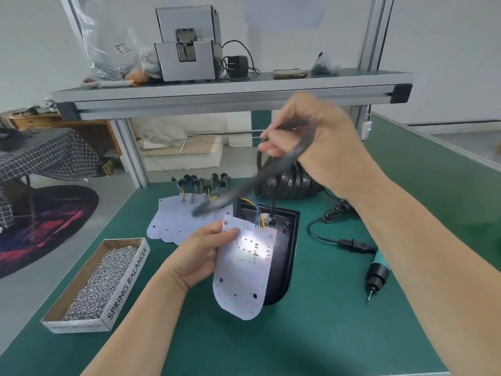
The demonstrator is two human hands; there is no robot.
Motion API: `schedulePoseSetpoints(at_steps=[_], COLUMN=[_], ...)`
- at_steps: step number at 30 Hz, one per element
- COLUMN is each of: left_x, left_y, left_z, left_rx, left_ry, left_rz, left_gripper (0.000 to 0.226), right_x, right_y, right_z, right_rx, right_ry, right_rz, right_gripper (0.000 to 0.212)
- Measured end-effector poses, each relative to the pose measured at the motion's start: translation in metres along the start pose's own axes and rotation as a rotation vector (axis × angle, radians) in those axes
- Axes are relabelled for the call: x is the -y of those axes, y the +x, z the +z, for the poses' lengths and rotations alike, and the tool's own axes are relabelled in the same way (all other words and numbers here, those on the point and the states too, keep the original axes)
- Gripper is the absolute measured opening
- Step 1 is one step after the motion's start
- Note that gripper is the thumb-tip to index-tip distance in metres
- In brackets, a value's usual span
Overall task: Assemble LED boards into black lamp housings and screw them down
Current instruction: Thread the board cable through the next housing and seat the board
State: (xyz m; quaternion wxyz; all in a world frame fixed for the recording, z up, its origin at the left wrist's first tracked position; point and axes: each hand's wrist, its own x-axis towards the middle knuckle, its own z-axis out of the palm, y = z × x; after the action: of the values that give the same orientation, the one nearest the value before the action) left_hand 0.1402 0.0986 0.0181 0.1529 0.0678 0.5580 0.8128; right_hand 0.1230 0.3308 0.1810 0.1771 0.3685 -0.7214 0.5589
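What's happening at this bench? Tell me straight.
A person's left hand holds a white LED board tilted over the black lamp housing on the green bench. The right hand grips a black cable above it, blurred. The board isn't seated or screwed yet: the electric screwdriver lies untouched at right, the box of screws at left.

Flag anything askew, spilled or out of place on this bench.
Nothing looks spilled or damaged. The LED board, gripped by the left hand, sits tilted over the black housing, not seated. The right hand holds a blurred black cable above it.
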Motion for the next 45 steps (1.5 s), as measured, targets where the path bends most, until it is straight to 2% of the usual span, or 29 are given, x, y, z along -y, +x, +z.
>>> schedulePoseSetpoints(at_steps=[3, 5, 7, 8, 9, 11, 12, 14, 15, 17, 19, 21, 22, 24, 26, 28, 29, 31, 34, 38, 41, 45], left_x=[0.006, 0.009, 0.010, 0.011, 0.013, 0.015, 0.015, 0.014, 0.013, 0.012, 0.013, 0.012, 0.012, 0.014, 0.018, 0.019, 0.018, 0.015, 0.008, 0.005, 0.010, 0.013], left_y=[0.004, 0.004, 0.002, 0.001, 0.001, 0.000, 0.000, -0.001, -0.001, -0.001, 0.000, -0.001, -0.001, -0.002, -0.005, -0.008, -0.009, -0.011, -0.011, -0.008, -0.008, -0.008], left_z=[0.004, 0.004, 0.003, 0.003, 0.003, 0.003, 0.003, 0.005, 0.008, 0.014, 0.019, 0.023, 0.024, 0.025, 0.023, 0.019, 0.016, 0.012, 0.012, 0.018, 0.021, 0.020], left_rx=[-0.043, -0.061, -0.060, -0.058, -0.057, -0.072, -0.091, -0.112, -0.111, -0.092, -0.089, -0.081, -0.074, -0.063, -0.070, -0.103, -0.116, -0.119, -0.102, -0.083, -0.095, -0.111], left_ry=[-0.028, -0.039, -0.039, -0.030, -0.019, -0.016, -0.026, -0.020, 0.008, 0.081, 0.116, 0.131, 0.133, 0.100, 0.038, -0.032, -0.075, -0.139, -0.113, -0.069, -0.049, -0.022], left_rz=[-0.008, -0.007, -0.019, -0.026, -0.030, -0.018, -0.003, 0.036, 0.056, 0.101, 0.140, 0.145, 0.138, 0.115, 0.097, 0.080, 0.079, 0.097, 0.108, 0.101, 0.102, 0.096], left_gripper=[0.019, 0.025, 0.033, 0.034, 0.033, 0.029, 0.030, 0.035, 0.035, 0.033, 0.037, 0.040, 0.041, 0.036, 0.024, 0.025, 0.027, 0.026, 0.029, 0.031, 0.020, 0.021], right_x=[0.003, 0.003, 0.000, -0.002, -0.004, -0.009, -0.011, -0.009, -0.008, -0.006, -0.002, -0.001, -0.002, -0.009, -0.017, -0.023, -0.026, -0.030, -0.033, -0.026, -0.015, 0.003], right_y=[-0.002, -0.006, -0.010, -0.010, -0.009, -0.005, -0.004, -0.004, -0.004, -0.005, -0.006, -0.010, -0.011, -0.011, -0.008, -0.003, -0.002, 0.001, 0.000, 0.001, -0.002, -0.012], right_z=[0.005, 0.001, -0.003, -0.003, -0.003, -0.002, 0.000, 0.007, 0.010, 0.015, 0.017, 0.014, 0.013, 0.012, 0.005, -0.010, -0.019, -0.032, -0.030, -0.014, -0.003, 0.001], right_rx=[0.286, 0.435, 0.499, 0.446, 0.314, -0.056, -0.203, -0.369, -0.396, -0.328, -0.097, 0.116, 0.176, 0.188, 0.077, -0.069, -0.139, -0.249, -0.321, -0.371, -0.283, 0.003], right_ry=[0.228, 0.297, 0.351, 0.344, 0.298, 0.182, 0.201, 0.402, 0.526, 0.746, 0.867, 0.886, 0.874, 0.764, 0.415, -0.012, -0.154, -0.274, -0.229, 0.139, 0.114, -0.055], right_rz=[0.089, 0.158, 0.216, 0.232, 0.232, 0.208, 0.211, 0.266, 0.296, 0.362, 0.421, 0.441, 0.426, 0.349, 0.174, -0.032, -0.097, -0.145, -0.103, 0.042, -0.057, -0.230], right_gripper=[0.011, 0.013, 0.013, 0.014, 0.013, 0.007, 0.007, 0.011, 0.012, 0.018, 0.017, 0.011, 0.010, 0.016, 0.018, 0.015, 0.014, 0.013, 0.018, 0.020, 0.021, 0.011])
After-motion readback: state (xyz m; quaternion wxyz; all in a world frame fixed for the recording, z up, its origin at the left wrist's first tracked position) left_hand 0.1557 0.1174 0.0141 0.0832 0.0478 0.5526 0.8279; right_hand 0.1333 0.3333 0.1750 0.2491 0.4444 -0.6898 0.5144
